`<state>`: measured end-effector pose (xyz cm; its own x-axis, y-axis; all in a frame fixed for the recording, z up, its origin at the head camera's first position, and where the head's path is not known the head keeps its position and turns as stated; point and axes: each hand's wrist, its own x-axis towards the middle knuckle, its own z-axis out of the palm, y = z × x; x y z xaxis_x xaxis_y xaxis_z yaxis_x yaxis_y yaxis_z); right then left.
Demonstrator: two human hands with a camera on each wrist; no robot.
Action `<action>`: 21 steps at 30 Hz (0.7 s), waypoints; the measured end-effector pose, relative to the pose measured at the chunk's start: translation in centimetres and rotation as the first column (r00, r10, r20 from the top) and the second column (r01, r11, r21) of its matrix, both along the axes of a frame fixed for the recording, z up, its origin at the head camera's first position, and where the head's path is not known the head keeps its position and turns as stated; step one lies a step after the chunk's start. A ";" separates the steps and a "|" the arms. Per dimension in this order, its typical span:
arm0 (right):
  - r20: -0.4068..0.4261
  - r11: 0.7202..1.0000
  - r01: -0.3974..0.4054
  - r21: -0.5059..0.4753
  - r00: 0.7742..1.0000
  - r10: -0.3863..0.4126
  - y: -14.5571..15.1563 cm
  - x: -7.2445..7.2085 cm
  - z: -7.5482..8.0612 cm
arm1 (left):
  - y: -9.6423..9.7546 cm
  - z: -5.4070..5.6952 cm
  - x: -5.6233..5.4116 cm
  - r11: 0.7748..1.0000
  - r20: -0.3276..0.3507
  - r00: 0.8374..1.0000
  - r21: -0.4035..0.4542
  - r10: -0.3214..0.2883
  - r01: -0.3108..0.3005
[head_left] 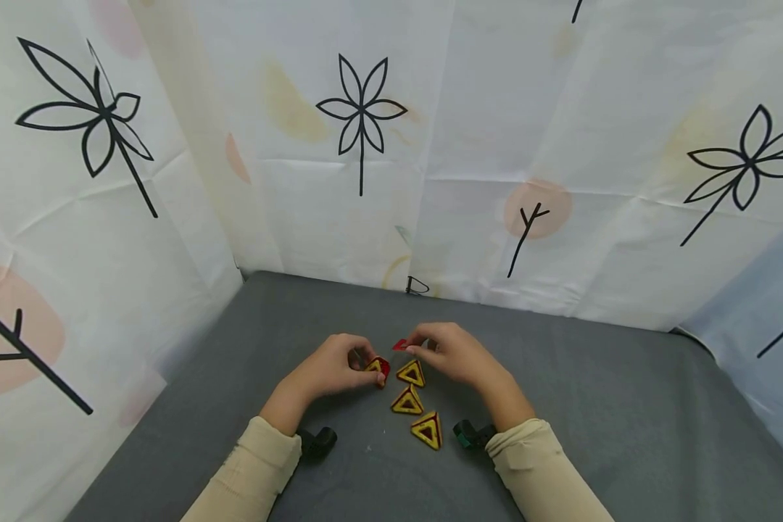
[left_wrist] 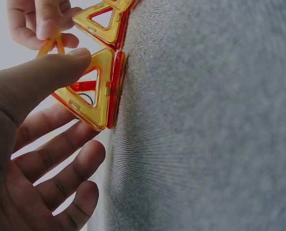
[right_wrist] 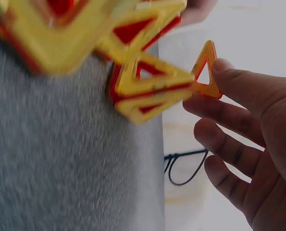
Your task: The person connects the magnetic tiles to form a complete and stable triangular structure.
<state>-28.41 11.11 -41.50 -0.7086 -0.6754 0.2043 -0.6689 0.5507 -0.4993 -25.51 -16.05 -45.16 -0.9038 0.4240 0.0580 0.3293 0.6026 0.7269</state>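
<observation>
My left hand point(head_left: 331, 368) pinches a triangular magnetic-tile piece point(left_wrist: 102, 107) between thumb and fingers. It has a yellow face and a red side, and its lower edge is close over the grey table. The other fingers of this hand spread loosely below it. In my right hand point(head_left: 455, 354), thumb and index finger pinch a single red-orange triangle tile point(right_wrist: 212, 90), raised a little beyond the left hand's piece. Three more yellow-and-red triangle pieces lie in a column between the hands: a far one point(head_left: 402, 375), a middle one point(head_left: 399, 406) and a near one point(head_left: 420, 428).
The grey tabletop point(head_left: 600, 406) stretches around both hands. White cloth point(head_left: 483, 109) printed with black flowers hangs behind the table and along its sides. A black wrist-camera mount point(head_left: 317, 442) sits under the left wrist, another point(head_left: 473, 435) beside the right wrist.
</observation>
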 end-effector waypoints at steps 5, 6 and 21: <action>-0.001 0.998 -0.055 0.012 0.998 0.055 -0.7 0.4 0.4 | 0.0 0.0 0.0 1.000 -0.015 1.000 0.011 -0.001 0.001; -0.001 0.998 -0.064 0.015 0.998 0.064 -0.8 0.5 0.4 | 0.0 0.0 0.0 1.000 -0.017 1.000 0.015 -0.002 0.002; -0.032 0.992 -0.104 0.068 0.994 0.106 -1.5 0.8 0.0 | 0.1 0.3 0.2 1.000 -0.023 1.000 0.018 -0.021 0.022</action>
<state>-27.59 9.57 -41.45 -0.6260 -0.7587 0.1802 -0.7414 0.5074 -0.4392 -25.35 -15.98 -44.91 -0.8929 0.4418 0.0865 0.3585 0.5816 0.7302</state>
